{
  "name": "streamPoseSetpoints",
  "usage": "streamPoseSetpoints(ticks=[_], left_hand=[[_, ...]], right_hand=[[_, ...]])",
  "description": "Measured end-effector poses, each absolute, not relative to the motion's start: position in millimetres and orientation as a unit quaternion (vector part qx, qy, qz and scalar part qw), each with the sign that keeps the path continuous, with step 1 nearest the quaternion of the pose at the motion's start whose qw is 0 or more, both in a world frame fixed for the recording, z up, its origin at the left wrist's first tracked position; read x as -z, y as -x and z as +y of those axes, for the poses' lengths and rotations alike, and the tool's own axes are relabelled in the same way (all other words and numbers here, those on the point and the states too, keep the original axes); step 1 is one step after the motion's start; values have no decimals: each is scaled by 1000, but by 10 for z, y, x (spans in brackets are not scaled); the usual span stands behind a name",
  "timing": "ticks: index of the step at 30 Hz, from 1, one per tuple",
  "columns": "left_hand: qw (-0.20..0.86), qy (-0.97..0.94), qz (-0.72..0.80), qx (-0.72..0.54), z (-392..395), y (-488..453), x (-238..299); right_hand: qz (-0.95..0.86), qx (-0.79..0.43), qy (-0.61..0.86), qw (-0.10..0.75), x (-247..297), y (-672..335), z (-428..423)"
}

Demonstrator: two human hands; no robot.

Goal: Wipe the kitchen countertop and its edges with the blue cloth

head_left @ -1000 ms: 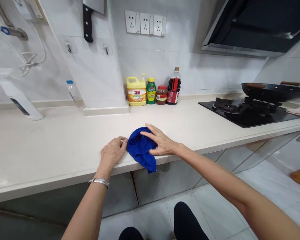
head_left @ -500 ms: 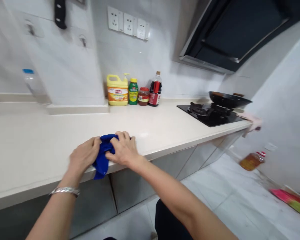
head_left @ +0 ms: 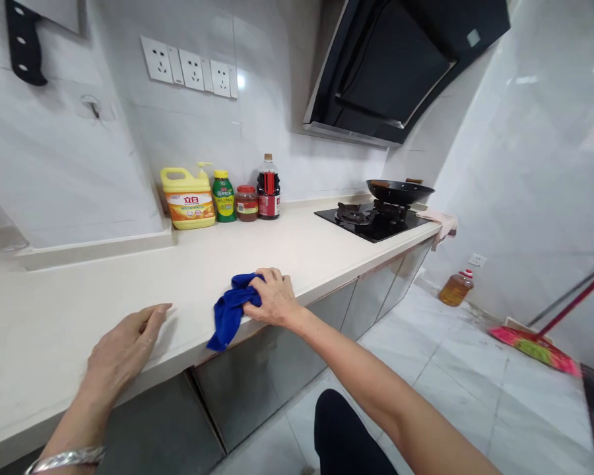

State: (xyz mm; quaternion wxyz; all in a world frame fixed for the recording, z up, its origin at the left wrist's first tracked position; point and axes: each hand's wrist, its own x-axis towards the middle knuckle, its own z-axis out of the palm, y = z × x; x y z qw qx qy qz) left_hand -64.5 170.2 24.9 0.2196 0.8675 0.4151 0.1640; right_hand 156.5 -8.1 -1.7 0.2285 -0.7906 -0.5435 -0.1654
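Observation:
A crumpled blue cloth [head_left: 230, 310] lies at the counter's front edge, one corner hanging over it. The fingers of my right hand [head_left: 273, 295] are closed on its right end and press it against the white countertop [head_left: 188, 277]. To the left, apart from the cloth, my left hand [head_left: 123, 349] hovers at the counter edge with fingers stretched and nothing held. A silver bracelet [head_left: 66, 458] is on the left wrist.
Along the wall stand a yellow detergent jug [head_left: 191, 208], a green bottle [head_left: 224, 198], a red-lidded jar [head_left: 247, 204] and a dark sauce bottle [head_left: 268, 191]. A wok [head_left: 400, 191] sits on the black stove [head_left: 371, 227]. An oil jug [head_left: 456, 289] and a broom [head_left: 534, 349] are on the floor.
My left hand has let go of the blue cloth and moved left. My right hand still grips it. The view has turned to the right, bringing the broom's handle into sight.

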Motion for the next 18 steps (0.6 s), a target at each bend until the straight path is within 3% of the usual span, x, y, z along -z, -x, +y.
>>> streamPoseSetpoints(ticks=[8, 11, 14, 18], left_hand=[[233, -872, 390, -179, 1756, 668, -177], [264, -869, 342, -242, 1550, 629, -134], [389, -834, 221, -323, 1065, 585, -60], [653, -715, -45, -245, 269, 533, -46]], right_hand=[[-476, 169, 827, 247, 73, -2006, -247], [-477, 175, 824, 251, 89, -2005, -237], [-480, 176, 821, 253, 94, -2003, -241], [-483, 171, 820, 256, 101, -2010, -263]])
